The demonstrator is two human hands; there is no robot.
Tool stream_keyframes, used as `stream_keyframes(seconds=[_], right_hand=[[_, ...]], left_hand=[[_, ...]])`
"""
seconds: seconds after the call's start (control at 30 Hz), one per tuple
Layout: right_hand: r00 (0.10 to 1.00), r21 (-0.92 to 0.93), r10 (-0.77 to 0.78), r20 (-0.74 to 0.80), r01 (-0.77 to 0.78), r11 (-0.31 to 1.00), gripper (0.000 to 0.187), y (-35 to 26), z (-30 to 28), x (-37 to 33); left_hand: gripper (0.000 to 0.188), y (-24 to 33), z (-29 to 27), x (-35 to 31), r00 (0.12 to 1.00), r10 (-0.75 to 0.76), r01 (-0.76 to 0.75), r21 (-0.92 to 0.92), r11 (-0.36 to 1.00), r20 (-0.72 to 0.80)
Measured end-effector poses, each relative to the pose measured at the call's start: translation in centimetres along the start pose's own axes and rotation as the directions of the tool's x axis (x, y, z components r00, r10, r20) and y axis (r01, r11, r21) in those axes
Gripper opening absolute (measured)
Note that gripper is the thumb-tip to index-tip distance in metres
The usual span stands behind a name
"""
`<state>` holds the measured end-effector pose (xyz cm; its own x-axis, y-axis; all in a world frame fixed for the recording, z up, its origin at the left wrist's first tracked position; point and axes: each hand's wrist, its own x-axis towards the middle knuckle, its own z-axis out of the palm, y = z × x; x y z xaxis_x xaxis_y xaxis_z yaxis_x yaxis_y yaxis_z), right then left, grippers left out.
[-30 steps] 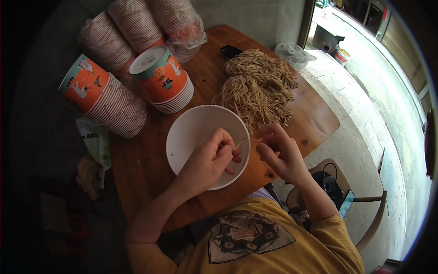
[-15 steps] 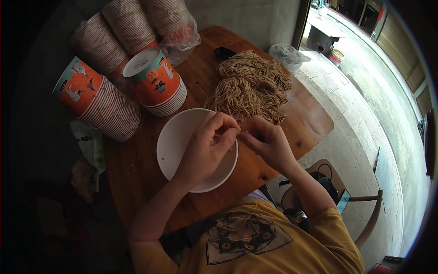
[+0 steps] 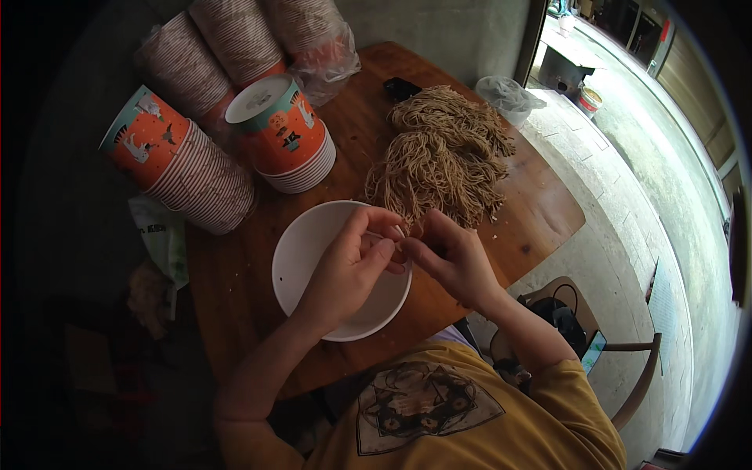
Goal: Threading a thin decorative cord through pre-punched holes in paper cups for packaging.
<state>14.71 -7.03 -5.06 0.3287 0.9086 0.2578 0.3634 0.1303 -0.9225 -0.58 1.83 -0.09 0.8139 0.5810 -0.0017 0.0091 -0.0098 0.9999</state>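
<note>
Over the right side of a white bowl [image 3: 299,252], both my hands meet with bent fingers. My left hand [image 3: 345,274] is closed in a pinch on something small that I cannot make out. My right hand [image 3: 458,265] has its thumb and fingertips pressed together beside the left fingertips; what they hold is too small to tell. A pale bit shows between the two hands. A single dark speck lies on the bowl's inner left wall. Just beyond my hands is a heap of tan, stringy strands [image 3: 446,153], its near end close to my fingertips.
Stacked orange paper tubs stand at the left, one stack upright [image 3: 286,137] and one leaning [image 3: 176,160]. Plastic-wrapped stacks [image 3: 235,43] rise behind. A clear plastic bag [image 3: 509,98] lies at the wooden table's [image 3: 533,235] far right edge. A chair [image 3: 646,376] holds a phone [image 3: 594,351].
The view has shifted slightly, so the table things sit a little further right and lower. My fingertips have moved a little apart and changed their grip above the bowl.
</note>
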Motion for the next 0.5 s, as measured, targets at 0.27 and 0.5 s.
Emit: stream_keyframes(seconds=[0.27, 0.5], right_hand=[[0.997, 0.127, -0.043, 0.069, 0.034, 0.991, 0.017, -2.0, -1.0, 0.8], [0.961, 0.216, -0.009, 0.276, -0.053, 0.975, 0.015, -2.9, -2.9, 1.4]], left_hand=[[0.019, -0.8, 0.2, 0.3, 0.998, 0.006, -0.022, 0.273, 0.962, 0.057], [0.017, -0.7, 0.6, 1.3, 0.994, -0.102, 0.103, -0.027, 0.994, 0.038]])
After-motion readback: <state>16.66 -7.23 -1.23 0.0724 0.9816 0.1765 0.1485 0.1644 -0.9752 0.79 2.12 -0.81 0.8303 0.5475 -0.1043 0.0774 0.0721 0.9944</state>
